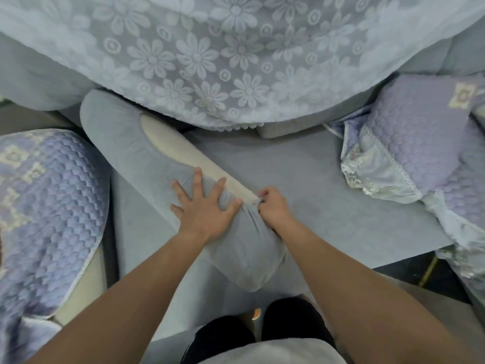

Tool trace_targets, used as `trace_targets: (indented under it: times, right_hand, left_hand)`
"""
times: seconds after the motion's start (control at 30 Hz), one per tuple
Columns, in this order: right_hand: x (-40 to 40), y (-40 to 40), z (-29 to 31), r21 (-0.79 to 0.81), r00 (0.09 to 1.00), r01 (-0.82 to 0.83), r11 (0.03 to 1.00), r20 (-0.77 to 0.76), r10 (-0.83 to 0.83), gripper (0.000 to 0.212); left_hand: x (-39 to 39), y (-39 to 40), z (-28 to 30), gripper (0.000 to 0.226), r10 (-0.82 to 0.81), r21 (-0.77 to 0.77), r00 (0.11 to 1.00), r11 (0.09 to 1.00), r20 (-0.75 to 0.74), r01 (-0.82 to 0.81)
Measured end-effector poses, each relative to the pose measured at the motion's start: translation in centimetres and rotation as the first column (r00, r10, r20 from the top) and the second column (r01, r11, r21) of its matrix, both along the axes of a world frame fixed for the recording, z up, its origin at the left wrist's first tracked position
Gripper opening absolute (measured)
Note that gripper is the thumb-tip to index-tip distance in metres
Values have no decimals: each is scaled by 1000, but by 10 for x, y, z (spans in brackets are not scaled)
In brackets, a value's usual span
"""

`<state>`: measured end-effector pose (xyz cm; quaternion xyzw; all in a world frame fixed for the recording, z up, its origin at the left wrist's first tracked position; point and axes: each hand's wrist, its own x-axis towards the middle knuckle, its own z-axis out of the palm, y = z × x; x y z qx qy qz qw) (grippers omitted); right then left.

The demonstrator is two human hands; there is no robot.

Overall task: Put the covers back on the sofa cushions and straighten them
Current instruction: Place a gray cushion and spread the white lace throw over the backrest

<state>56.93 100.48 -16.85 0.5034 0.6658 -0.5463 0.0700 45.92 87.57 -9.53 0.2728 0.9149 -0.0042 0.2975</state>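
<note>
A long cushion in a grey-blue cover [126,143] lies slantwise on the sofa seat [328,185], from the back left toward me. Along its right side the cover gapes, and a cream strip of the inner cushion [183,153] shows through. My left hand [202,208] lies flat on the cover with the fingers spread, just left of the opening's near end. My right hand [273,206] pinches the bunched cover at that near end, where the zip would be. The zip pull itself is hidden by my fingers.
A white flowered lace throw [223,61] hangs over the sofa back. A quilted lilac cover [44,206] lies over the left arm of the sofa. Another quilted lilac cushion with lace trim [409,143] sits at the right. My knees are at the seat's front edge.
</note>
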Motion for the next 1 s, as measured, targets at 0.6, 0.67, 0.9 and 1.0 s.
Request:
trace_targets:
  times: [0.6, 0.67, 0.9, 1.0]
  right_hand:
    - [48, 9, 98, -217, 761, 629, 746, -21, -648, 65]
    - [50, 31, 104, 19, 770, 627, 779, -170, -615, 70]
    - [42, 6, 74, 141, 927, 357, 923, 64, -368, 68]
    - [15, 6, 75, 312, 910, 228, 922, 268, -316, 66]
  left_hand:
    - [-28, -67, 39, 46, 271, 352, 745, 749, 609, -561]
    - [-35, -78, 40, 46, 283, 328, 740, 760, 610, -561]
    - [-68, -101, 40, 52, 320, 252, 765, 813, 559, -525]
    - [-89, -102, 34, 55, 336, 233, 811, 842, 480, -487]
